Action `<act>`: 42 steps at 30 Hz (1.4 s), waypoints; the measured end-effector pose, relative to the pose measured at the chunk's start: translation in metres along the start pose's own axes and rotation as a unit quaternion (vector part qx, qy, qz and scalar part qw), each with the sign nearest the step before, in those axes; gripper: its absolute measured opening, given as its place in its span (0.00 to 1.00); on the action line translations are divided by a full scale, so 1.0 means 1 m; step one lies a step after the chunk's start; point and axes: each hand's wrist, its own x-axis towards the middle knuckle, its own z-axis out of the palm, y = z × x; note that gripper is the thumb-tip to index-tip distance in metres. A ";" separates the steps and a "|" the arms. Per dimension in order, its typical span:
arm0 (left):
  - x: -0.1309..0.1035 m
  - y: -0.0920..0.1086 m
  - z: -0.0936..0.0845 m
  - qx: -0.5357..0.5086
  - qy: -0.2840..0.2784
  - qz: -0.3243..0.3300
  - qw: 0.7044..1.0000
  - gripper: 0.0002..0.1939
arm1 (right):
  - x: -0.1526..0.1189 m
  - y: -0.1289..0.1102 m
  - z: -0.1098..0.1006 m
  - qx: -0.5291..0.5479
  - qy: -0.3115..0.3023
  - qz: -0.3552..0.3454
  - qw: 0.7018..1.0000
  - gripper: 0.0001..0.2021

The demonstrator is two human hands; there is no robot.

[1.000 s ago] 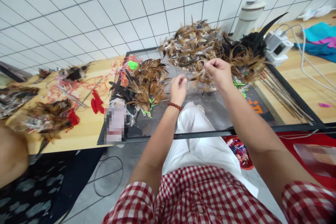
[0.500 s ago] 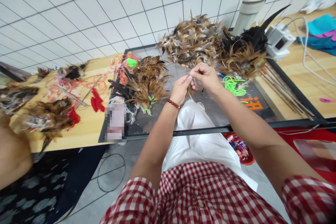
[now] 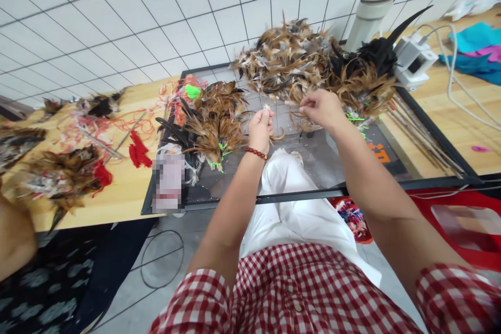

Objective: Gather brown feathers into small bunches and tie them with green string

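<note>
My left hand [image 3: 261, 126], with a beaded bracelet at the wrist, is closed over the dark glass panel. It pinches feathers; their pale quill ends [image 3: 266, 107] stick up past the thumb, and a brown tip shows below. To the right, my right hand [image 3: 321, 108] has its fingertips drawn together at the front edge of a large heap of brown feathers [image 3: 289, 60]. Whatever lies between those fingertips is too small to make out. Loose brown feathers [image 3: 301, 124] lie just below them. Left of my hands is a pile of brown feather bunches [image 3: 219, 120], partly tied with green string [image 3: 222, 150].
A pale bottle [image 3: 370, 18] and a white power adapter [image 3: 415, 60] stand behind black feathers [image 3: 381, 57]. Thin sticks [image 3: 428, 135] lie at right. Red yarn [image 3: 139, 150] and more feathers [image 3: 66, 172] are on the left. Another person's arm [image 3: 15, 235] is at far left.
My hands were together and have come apart. The right has moved right towards the feather heap; the left has moved slightly left and shows the pale quill ends.
</note>
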 end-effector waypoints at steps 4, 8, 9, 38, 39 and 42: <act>0.002 -0.002 0.000 0.009 0.005 0.010 1.000 0.16 | -0.007 0.000 0.006 -0.126 -0.063 -0.040 0.989 0.01; 0.003 -0.008 0.000 0.045 -0.008 0.053 0.998 0.16 | -0.012 -0.013 0.006 -0.066 -0.061 -0.162 0.983 0.09; 0.004 -0.010 0.000 0.061 -0.024 0.057 0.996 0.16 | -0.014 -0.017 0.005 -0.051 -0.063 -0.177 0.981 0.09; 0.010 -0.032 -0.007 0.276 -0.106 0.302 0.906 0.12 | -0.010 -0.031 0.033 0.495 -0.130 0.185 0.839 0.14; 0.012 -0.034 -0.007 0.281 -0.113 0.305 0.903 0.12 | -0.009 -0.029 0.034 0.488 -0.119 0.176 0.847 0.13; 0.022 -0.039 -0.009 0.253 -0.089 0.304 0.914 0.14 | -0.006 -0.025 0.036 0.424 -0.055 0.101 0.899 0.16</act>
